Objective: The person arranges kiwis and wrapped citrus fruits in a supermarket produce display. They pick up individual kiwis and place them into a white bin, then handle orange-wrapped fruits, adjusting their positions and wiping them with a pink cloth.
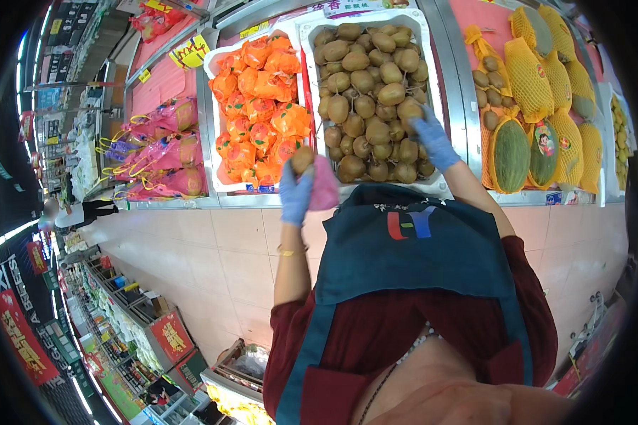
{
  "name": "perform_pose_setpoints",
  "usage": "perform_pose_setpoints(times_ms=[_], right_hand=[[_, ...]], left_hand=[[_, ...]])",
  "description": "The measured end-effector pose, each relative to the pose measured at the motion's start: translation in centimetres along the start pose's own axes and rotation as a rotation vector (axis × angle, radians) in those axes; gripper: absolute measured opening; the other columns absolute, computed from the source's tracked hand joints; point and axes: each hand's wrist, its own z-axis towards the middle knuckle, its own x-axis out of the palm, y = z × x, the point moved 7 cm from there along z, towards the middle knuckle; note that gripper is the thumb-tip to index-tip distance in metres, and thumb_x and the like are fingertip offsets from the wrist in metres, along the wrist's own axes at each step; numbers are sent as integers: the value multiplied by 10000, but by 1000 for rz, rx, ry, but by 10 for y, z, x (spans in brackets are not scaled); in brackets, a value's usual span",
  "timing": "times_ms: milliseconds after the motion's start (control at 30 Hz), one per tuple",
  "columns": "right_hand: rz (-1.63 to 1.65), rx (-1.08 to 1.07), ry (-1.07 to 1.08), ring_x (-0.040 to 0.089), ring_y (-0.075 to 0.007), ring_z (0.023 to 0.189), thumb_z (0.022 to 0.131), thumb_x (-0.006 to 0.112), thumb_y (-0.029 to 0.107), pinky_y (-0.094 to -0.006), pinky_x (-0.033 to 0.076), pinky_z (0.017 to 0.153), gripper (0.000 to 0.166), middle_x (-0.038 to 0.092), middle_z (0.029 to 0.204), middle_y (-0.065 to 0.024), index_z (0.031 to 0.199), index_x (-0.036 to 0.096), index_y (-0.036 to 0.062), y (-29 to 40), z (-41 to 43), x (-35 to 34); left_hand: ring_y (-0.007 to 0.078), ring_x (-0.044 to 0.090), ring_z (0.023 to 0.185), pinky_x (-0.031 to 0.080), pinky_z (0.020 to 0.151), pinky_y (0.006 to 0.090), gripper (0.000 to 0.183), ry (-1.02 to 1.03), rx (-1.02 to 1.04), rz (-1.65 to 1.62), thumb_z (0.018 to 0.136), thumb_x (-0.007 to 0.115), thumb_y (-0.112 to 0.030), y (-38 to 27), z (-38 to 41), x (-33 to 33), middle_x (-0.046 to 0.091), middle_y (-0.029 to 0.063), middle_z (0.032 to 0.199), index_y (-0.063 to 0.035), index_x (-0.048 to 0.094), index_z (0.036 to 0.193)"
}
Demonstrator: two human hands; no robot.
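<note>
Brown kiwifruit (377, 133) fill a white foam box (305, 74) in front of me. My left hand (296, 192), in a blue glove, holds a single kiwifruit (302, 159) over the near right corner of the box of oranges. A pink cloth or bag (325, 183) hangs beside that hand; whether the hand grips it is unclear. At the right side of the kiwifruit box, my right hand (435, 139), also gloved in blue, has its fingers on a kiwifruit (409, 109). Its fingertips are partly hidden among the fruit.
Orange-wrapped fruit (262, 109) fills a white box on the left. Pink-netted fruit (178, 149) lies farther left. Melons in yellow netting (529, 79) and bagged kiwifruit (490, 79) lie to the right. Metal dividers (457, 69) separate the bays. A person (77, 215) stands far left.
</note>
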Motion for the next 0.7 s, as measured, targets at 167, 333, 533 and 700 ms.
perform_pose_setpoints(times_ms=[167,333,533,700], right_hand=[[-971,-304,-12,540,-395,1130,832,640,396,-420,463,947,664,470,1304,-242,1372,413,82,41,4,42],[-1095,-348,33,577,-368,1045,854,616,319,-444,487,890,515,509,1222,-194,1300,495,91,37,-6,38],[-1142,-419,-18,598,-331,977,866,592,258,-447,496,843,400,564,1107,-152,1237,549,116,30,-8,42],[-964,-436,62,594,-348,1004,867,600,253,-433,486,860,348,601,1102,-180,1177,590,96,29,-7,16]], left_hand=[[283,621,1053,493,862,370,614,17,5,296,853,676,-316,-9,28,87,610,231,1170,-16,438,1333],[390,605,990,503,811,473,642,186,56,794,875,589,-416,7,20,105,575,203,1142,-75,397,1384],[375,624,945,506,777,460,605,52,208,687,853,641,-343,30,20,100,583,214,1127,-70,435,1353],[385,611,950,503,781,460,651,199,160,614,843,649,-314,26,13,91,575,233,1131,-83,397,1397]])
